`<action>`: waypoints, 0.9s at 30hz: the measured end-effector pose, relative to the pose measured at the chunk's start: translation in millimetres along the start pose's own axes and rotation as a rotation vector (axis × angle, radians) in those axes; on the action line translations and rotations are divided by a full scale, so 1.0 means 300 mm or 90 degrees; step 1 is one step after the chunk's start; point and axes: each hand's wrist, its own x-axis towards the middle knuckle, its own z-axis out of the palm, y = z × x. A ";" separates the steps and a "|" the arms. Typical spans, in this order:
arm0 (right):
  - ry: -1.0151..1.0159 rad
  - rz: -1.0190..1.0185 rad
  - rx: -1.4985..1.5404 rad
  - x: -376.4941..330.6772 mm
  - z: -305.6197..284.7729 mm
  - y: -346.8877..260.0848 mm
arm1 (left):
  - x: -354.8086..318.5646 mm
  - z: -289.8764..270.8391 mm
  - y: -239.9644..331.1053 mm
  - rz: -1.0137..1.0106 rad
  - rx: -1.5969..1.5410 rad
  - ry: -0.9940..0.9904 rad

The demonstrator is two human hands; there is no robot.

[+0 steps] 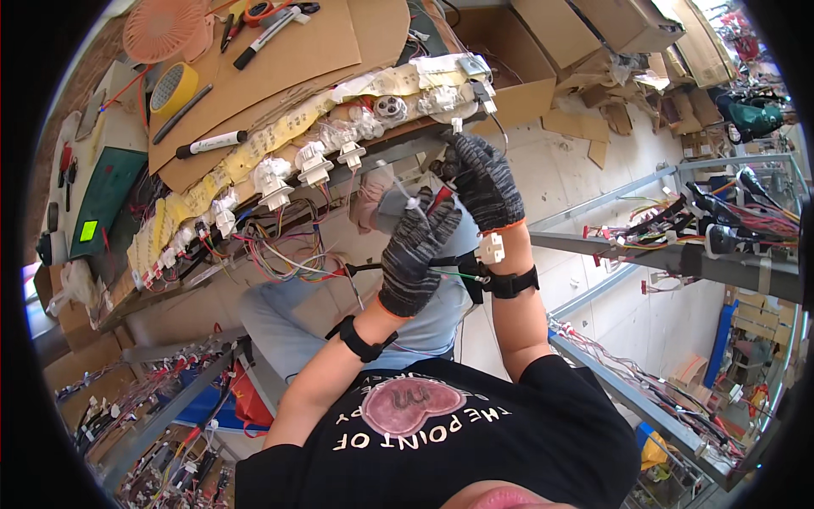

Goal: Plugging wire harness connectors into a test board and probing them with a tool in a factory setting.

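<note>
Both my hands wear dark grey knitted gloves with orange cuffs and are close together in front of the bench edge. My left hand (418, 254) is closed, with a small red piece (439, 200) at its fingertips and a white connector (413, 204) beside them. My right hand (486, 182) is closed just to the right, its fingertips bent in near the red piece; what they pinch is too small to tell. A white plug housing (491, 248) lies against my right wrist. A green wire (458, 273) runs between the forearms.
A bench board with yellow tape (280, 131) carries several white connector sockets (314, 164) with wires hanging below. Markers (212, 144), a tape roll (178, 89) and a pink fan (165, 30) lie behind. Metal racks of wire harnesses (721, 220) stand right and lower left. Cardboard boxes (526, 76) stand behind.
</note>
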 end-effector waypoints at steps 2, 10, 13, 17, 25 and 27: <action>-0.006 0.111 0.033 0.034 -0.026 -0.012 | 0.009 -0.026 0.012 0.039 0.076 -0.025; 0.059 0.213 0.179 0.088 -0.025 -0.012 | 0.020 -0.054 0.012 0.113 0.070 -0.061; 0.048 0.243 0.146 0.097 -0.025 -0.049 | 0.026 -0.056 0.002 0.107 0.057 -0.059; -0.003 0.251 0.104 0.102 -0.046 -0.076 | 0.040 -0.065 -0.006 0.096 0.020 -0.053; 0.021 0.285 0.089 0.100 -0.033 -0.085 | 0.041 -0.061 -0.031 0.075 -0.046 -0.059; 0.038 0.283 0.089 0.094 -0.020 -0.098 | 0.046 -0.071 -0.034 0.071 -0.048 -0.064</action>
